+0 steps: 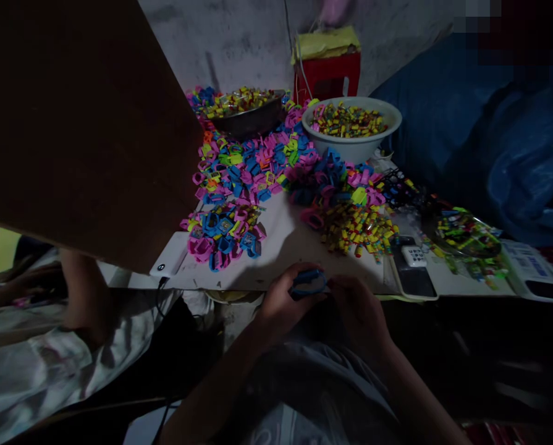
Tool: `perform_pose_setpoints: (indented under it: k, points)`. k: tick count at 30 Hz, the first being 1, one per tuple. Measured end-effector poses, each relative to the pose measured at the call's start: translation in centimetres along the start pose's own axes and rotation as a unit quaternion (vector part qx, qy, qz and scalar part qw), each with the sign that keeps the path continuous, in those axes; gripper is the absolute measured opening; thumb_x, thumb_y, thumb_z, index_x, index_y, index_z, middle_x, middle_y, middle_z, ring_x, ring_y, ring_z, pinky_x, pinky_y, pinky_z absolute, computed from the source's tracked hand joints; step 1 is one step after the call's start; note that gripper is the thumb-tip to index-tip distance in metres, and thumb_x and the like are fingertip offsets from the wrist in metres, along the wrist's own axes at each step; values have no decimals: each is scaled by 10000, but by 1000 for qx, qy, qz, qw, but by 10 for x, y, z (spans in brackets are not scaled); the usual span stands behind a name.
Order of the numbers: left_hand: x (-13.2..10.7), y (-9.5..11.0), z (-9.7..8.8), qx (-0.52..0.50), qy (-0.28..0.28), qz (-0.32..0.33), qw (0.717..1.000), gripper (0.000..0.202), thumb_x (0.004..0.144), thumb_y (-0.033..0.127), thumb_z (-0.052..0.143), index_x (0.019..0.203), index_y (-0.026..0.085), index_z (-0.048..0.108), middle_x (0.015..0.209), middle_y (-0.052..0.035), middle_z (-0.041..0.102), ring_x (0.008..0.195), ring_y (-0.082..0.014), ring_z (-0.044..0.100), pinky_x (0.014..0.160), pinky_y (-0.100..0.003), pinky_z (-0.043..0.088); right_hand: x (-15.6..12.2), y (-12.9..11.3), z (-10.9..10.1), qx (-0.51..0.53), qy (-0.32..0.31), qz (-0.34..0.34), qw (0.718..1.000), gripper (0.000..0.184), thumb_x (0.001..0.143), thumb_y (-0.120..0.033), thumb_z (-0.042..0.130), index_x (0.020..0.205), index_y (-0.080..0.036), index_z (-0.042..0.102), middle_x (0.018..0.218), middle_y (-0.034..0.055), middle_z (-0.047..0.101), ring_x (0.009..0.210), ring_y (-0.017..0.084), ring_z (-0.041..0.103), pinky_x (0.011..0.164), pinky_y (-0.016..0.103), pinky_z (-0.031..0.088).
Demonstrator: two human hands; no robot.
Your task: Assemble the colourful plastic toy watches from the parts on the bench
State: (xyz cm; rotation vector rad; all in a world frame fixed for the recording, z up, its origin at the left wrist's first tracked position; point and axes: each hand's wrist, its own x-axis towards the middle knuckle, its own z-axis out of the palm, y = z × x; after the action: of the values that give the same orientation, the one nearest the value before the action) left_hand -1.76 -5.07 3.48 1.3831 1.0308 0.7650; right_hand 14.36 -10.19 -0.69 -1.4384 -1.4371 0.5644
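Note:
My left hand [280,299] is closed around a blue plastic toy watch [308,283], its band bent into a loop, just off the table's front edge. Close to the band's right side is my right hand [358,309], fingers pinched together; whatever they hold is too dark and small to make out. Beyond my hands lies a pile of small yellow and red wrapped pieces [362,228]. To the left is a small group of pink and blue toy watches [223,232], and behind it spreads a larger heap of toy watches [257,164].
A white basin [353,148] and a metal bowl [248,123] hold wrapped pieces at the back. A large cardboard box [86,136] blocks the left, beside a person's arm [84,290]. A phone [415,272] and a clear tray [466,233] lie right.

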Motion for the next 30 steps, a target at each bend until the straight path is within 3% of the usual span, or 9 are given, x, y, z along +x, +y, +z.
perform_pose_setpoints:
  k: [6, 11, 16, 19, 23, 26, 28, 30]
  points:
    - [-1, 10, 2, 26, -23, -2, 999, 460, 703, 182, 769, 1136, 268, 639, 1176, -40, 674, 1062, -201, 640, 942, -318, 503, -5, -5, -9, -27, 21, 20, 999, 169, 921, -343, 484, 1021, -235, 568, 911, 50, 700, 819, 195, 672, 677, 300, 531]
    - [-2, 20, 1, 37, -36, -23, 998, 447, 702, 215, 772, 1132, 231, 648, 1155, -61, 685, 1051, -209, 649, 936, -312, 502, -1, -12, -15, -97, -24, -100, 990, 101, 935, -217, 430, 971, -226, 524, 910, 60, 676, 820, 186, 640, 707, 304, 494]
    - [-4, 15, -2, 10, -47, -45, 998, 531, 719, 308, 764, 1213, 209, 598, 1139, -78, 693, 1026, -206, 658, 928, -305, 499, 5, -21, -20, -257, -70, -184, 946, 67, 916, -204, 455, 929, -201, 520, 724, 29, 629, 630, 185, 584, 586, 290, 395]
    - [-3, 5, -6, 35, -61, -66, 995, 553, 737, 399, 739, 1238, 223, 585, 1119, -60, 694, 992, -201, 654, 882, -289, 503, 3, -21, -20, -297, -94, -213, 926, 105, 917, -189, 441, 857, -198, 528, 658, 14, 610, 575, 168, 574, 560, 287, 339]
    - [1, -8, -10, 81, -84, -94, 989, 548, 766, 479, 683, 1234, 212, 585, 1080, -58, 682, 945, -210, 641, 820, -299, 505, -2, -14, -15, -278, -175, -202, 922, 152, 913, -187, 431, 799, -196, 530, 651, 11, 610, 566, 152, 570, 565, 282, 323]
    - [4, -13, -13, 84, -90, -86, 989, 531, 787, 464, 660, 1235, 198, 560, 1078, -62, 667, 952, -206, 629, 838, -305, 493, 1, -6, -7, -246, -193, -154, 937, 163, 915, -192, 424, 798, -199, 538, 671, 12, 623, 598, 150, 580, 576, 270, 342]
    - [8, -14, -21, 87, -79, -82, 990, 510, 808, 449, 636, 1243, 209, 523, 1067, -57, 663, 948, -198, 629, 846, -307, 491, 7, 4, 2, -240, -178, -115, 947, 113, 912, -259, 474, 905, -191, 564, 798, 40, 663, 721, 176, 612, 637, 273, 388]
    - [19, -17, -40, 124, -9, -44, 991, 481, 838, 416, 596, 1260, 219, 477, 1098, -62, 647, 978, -196, 622, 883, -321, 481, 16, 18, 12, -263, -146, -101, 948, 285, 889, -322, 539, 1130, -170, 548, 1029, 103, 664, 918, 233, 606, 752, 318, 424]
